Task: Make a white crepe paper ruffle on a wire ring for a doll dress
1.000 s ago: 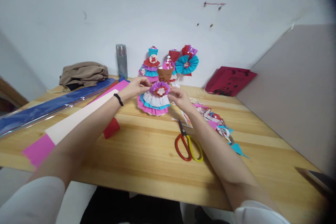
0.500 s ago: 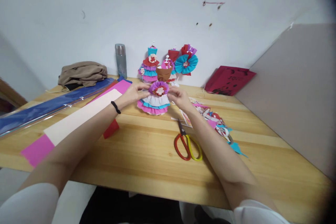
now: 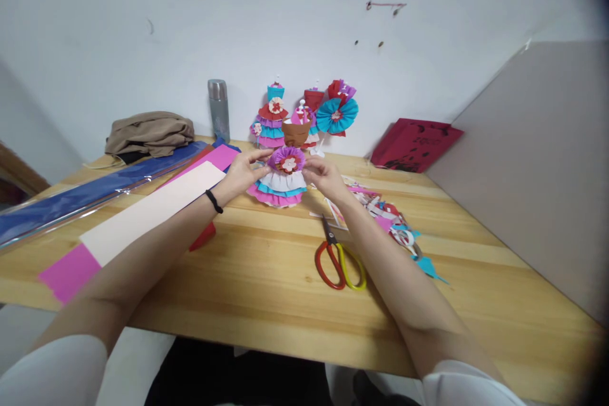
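A small paper dress (image 3: 280,182) on a dress form stands mid-table, with a brown bodice and tiers of white, blue and pink ruffles. At its waist sits a purple pleated paper flower (image 3: 287,162) with a red and pale centre. My left hand (image 3: 243,172) pinches the flower's left edge between thumb and fingers. On the opposite side, my right hand (image 3: 325,176) closes on its right edge. Scissors (image 3: 332,244) with one red and one yellow handle lie nearer me, left of my right forearm.
Other paper dresses (image 3: 271,117) stand behind, one with a large blue rosette (image 3: 337,115). Paper scraps (image 3: 387,219) lie right. Crepe paper sheets (image 3: 157,209), a wrapped blue roll (image 3: 95,187), brown cloth (image 3: 150,132) and a flask (image 3: 219,111) are left. A red bag (image 3: 413,146) leans at back right.
My left hand and wrist have shifted slightly to the right. Both hands stay at the flower's edges; the dress stands in the same place.
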A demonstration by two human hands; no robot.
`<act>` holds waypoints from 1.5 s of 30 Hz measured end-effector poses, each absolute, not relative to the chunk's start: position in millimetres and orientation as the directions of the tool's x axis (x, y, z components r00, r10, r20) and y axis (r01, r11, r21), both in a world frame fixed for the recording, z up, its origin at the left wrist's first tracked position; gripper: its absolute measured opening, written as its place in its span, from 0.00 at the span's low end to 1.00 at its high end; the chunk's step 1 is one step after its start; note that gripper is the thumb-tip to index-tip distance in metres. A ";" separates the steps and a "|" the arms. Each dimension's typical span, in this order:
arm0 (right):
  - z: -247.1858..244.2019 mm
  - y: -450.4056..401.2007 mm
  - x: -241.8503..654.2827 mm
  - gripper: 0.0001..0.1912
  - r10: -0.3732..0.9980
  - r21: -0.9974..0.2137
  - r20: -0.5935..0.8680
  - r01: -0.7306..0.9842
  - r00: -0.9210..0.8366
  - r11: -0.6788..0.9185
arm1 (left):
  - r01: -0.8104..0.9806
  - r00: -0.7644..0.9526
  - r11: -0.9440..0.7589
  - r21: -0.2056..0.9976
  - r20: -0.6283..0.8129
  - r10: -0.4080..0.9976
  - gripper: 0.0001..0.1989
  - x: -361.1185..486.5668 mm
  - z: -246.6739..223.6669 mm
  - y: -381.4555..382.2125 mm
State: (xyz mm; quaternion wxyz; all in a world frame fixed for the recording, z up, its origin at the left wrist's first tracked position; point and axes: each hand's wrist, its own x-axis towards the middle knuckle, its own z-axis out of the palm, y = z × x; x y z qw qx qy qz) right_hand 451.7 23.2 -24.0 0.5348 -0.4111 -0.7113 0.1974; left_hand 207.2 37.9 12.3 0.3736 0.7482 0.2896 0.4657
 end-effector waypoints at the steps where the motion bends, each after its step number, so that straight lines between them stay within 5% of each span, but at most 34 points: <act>1: -23.9 23.4 451.8 0.07 0.795 -0.719 0.600 0.375 -0.089 0.585 | 0.077 0.400 -0.555 0.828 0.485 0.778 0.19 207.1 11.3 38.8; 16: -20.8 19.7 451.1 0.05 0.789 -0.708 0.609 0.395 -0.076 0.585 | 0.054 0.357 -0.571 0.819 0.518 0.777 0.19 202.7 3.1 39.5; 23: -18.1 18.5 449.4 0.05 0.794 -0.708 0.600 0.399 -0.097 0.583 | 0.070 0.338 -0.521 0.850 0.472 0.815 0.07 206.2 6.8 33.9; 29: -18.8 18.5 449.9 0.05 0.795 -0.710 0.601 0.402 -0.082 0.578 | 0.021 0.200 -0.443 0.896 0.430 0.880 0.12 201.6 11.0 31.2; 31: -19.4 18.4 449.4 0.05 0.793 -0.710 0.605 0.405 -0.068 0.576 | -0.066 0.063 -0.291 0.954 0.295 0.953 0.13 196.0 5.1 27.8; 33: -19.8 18.4 448.9 0.05 0.792 -0.710 0.608 0.408 -0.054 0.574 | -0.230 -0.006 0.005 0.973 -0.007 1.000 0.13 190.5 -5.1 22.8; 37: -19.2 18.9 449.1 0.04 0.796 -0.717 0.604 0.403 -0.048 0.568 | -0.264 0.092 0.328 0.907 -0.314 0.945 0.09 184.3 -26.8 10.1; 45: -18.2 20.9 450.2 0.03 0.803 -0.729 0.595 0.397 -0.039 0.558 | -0.363 0.285 0.544 0.756 -0.466 0.838 0.12 178.8 -33.3 2.2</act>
